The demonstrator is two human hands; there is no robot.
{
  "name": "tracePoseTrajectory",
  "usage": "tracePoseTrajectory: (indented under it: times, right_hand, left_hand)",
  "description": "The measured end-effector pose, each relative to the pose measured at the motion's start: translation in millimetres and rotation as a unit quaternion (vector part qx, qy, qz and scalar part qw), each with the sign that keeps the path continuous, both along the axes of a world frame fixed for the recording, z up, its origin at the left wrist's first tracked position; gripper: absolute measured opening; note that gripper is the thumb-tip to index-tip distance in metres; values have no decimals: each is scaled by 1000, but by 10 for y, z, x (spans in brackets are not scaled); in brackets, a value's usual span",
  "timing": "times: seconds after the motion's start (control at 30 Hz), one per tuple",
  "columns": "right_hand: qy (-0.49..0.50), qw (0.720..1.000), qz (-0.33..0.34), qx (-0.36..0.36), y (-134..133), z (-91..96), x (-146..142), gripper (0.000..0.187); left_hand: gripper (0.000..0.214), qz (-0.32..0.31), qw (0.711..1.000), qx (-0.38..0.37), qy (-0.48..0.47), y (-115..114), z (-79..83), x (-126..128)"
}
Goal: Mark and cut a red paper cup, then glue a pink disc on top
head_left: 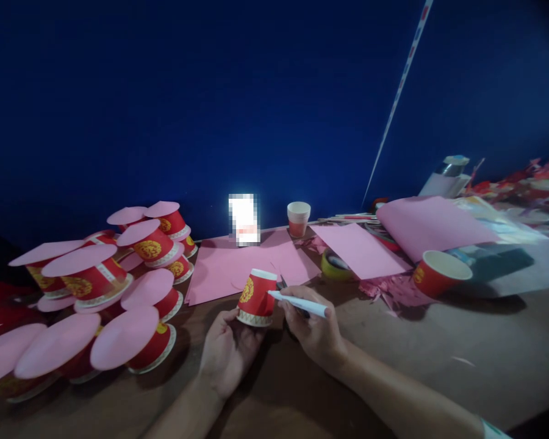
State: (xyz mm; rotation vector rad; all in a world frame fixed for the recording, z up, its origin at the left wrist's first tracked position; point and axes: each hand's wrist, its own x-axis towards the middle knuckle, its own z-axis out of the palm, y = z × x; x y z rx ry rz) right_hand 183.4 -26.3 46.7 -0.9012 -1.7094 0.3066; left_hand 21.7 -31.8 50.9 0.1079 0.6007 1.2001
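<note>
Got my left hand [226, 350] wrapped around an upside-down red paper cup [257, 297], held just above the surface [393, 347]. My right hand [315, 332] pinches a white pen [298, 303], tip touching the cup's side. Pile of pink-capped cups [96, 292] sits to my left.

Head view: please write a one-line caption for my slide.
Left hand holds an inverted red cup; right hand points a white pen at it, pink-topped cups nearby.
</note>
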Motion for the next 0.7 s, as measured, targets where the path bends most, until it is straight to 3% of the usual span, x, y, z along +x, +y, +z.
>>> tracePoseTrajectory:
  times: [0.7]
  right_hand:
    - [39, 997, -17, -69, 18, 20, 29, 11]
  left_hand:
    - [26, 12, 1000, 17, -12, -2, -86, -65]
